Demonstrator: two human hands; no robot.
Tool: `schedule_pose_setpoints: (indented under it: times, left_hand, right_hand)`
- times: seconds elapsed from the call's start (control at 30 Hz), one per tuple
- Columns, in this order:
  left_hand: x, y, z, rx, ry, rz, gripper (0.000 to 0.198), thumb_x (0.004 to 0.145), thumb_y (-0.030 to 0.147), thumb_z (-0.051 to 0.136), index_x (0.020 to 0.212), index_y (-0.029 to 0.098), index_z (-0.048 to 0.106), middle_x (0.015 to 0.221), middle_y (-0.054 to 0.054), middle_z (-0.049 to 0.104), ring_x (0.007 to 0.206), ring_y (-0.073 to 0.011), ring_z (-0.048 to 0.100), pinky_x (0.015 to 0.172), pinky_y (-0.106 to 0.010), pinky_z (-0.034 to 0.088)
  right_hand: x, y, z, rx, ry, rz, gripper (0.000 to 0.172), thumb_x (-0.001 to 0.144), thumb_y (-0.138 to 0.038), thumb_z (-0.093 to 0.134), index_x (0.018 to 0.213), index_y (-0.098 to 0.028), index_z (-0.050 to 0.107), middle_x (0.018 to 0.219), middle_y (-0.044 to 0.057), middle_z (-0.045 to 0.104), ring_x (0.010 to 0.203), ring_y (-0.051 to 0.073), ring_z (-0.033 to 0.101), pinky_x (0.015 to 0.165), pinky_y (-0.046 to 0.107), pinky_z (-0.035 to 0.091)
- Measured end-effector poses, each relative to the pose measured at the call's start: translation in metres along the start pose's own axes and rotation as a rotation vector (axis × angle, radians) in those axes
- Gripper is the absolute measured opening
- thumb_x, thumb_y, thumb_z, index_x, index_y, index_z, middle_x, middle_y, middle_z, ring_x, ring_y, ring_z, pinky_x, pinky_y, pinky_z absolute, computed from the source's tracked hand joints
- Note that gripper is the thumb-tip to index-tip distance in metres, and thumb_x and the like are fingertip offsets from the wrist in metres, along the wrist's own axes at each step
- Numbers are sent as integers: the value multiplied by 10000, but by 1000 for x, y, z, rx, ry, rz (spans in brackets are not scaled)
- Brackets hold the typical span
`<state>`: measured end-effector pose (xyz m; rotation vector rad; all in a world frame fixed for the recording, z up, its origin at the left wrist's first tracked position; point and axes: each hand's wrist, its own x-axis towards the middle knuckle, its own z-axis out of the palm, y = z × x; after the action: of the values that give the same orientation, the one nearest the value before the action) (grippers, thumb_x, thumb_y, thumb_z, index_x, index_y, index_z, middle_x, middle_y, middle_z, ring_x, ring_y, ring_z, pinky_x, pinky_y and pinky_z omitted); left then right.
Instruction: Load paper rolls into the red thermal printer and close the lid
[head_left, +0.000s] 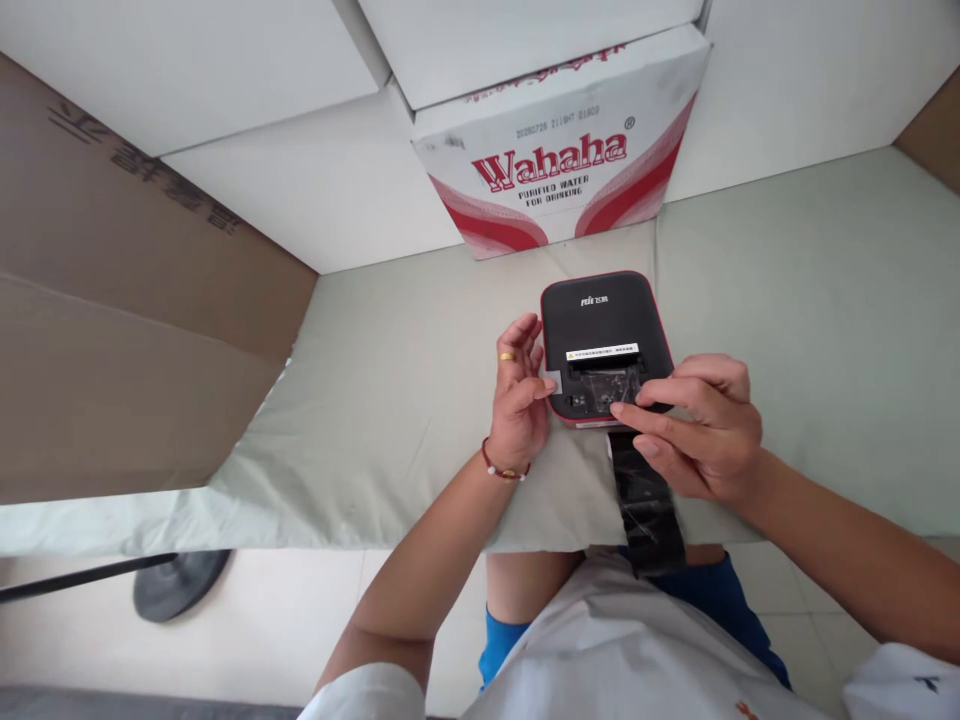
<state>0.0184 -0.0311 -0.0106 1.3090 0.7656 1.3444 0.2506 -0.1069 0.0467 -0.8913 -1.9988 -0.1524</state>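
A black receipt printer point(607, 315) with a red edge lies on the cloth-covered table, a white warning label above its front slot. My left hand point(521, 390) is curled against its left side, thumb on the grey tab point(554, 382). Over the printer's front panel lies a crinkled clear plastic film point(606, 390). My right hand point(701, 425) has its fingertips on this film at the front right, fingers bent together. Below the printer a glossy black strip point(646, 505) hangs over the table edge toward my lap; where its upper end goes is hidden.
A white and red water carton point(562, 170) stands behind the printer, among large white boxes point(247, 80). A tall brown cardboard box point(142, 300) stands at the left. The pale green tablecloth point(382, 400) drapes over the front edge. A black round base point(180, 585) sits on the floor.
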Motion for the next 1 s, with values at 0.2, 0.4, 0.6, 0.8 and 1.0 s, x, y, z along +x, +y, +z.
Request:
schedule_pose_setpoints:
  times: [0.2,0.4,0.6,0.8,1.0]
  left_hand:
    - [8,-5,0,-82,-108,-72,797,891,624,756,1600,451,435,1771,-15,442,1656,-312,432,1358,-552,407]
    - [9,-7,1,-139,-127,-89,926,885,606,817,1658,498,318,1840,-3,328,1727,-295,318,1391,-537,341]
    - [8,-8,10,-331,-56,-120,880,785,507,904,1558,400,497,1787,-33,414,1724,-347,295,1406,-537,266]
    - [12,-10,9,-342,-39,-115,828,732,486,946,1475,361,603,1696,-35,533,1658,-348,407,1375,-501,320]
    - [14,-19,5,-305,-77,-97,909,715,584,959,1504,367,564,1736,-49,496,1671,-356,392,1369,-510,315]
  right_hand:
    - [2,0,2,-1,7,32,230,1052,-346,643,1127,-387,857,945,15,845,918,268,699,803,478,599]
    - [7,1,5,14,50,-65,209,1001,-229,693,1141,-279,839,939,39,841,938,255,701,821,450,612]
    - [42,1,-14,152,-153,14,228,1060,-215,641,888,-251,786,862,35,800,788,201,707,735,366,590]
    - [105,26,-1,-258,-669,334,282,1062,-322,569,1009,-259,838,990,68,842,816,253,758,675,373,499]
    - [129,41,48,-517,-977,428,167,910,-237,694,932,-234,859,844,147,831,841,327,776,701,397,515]
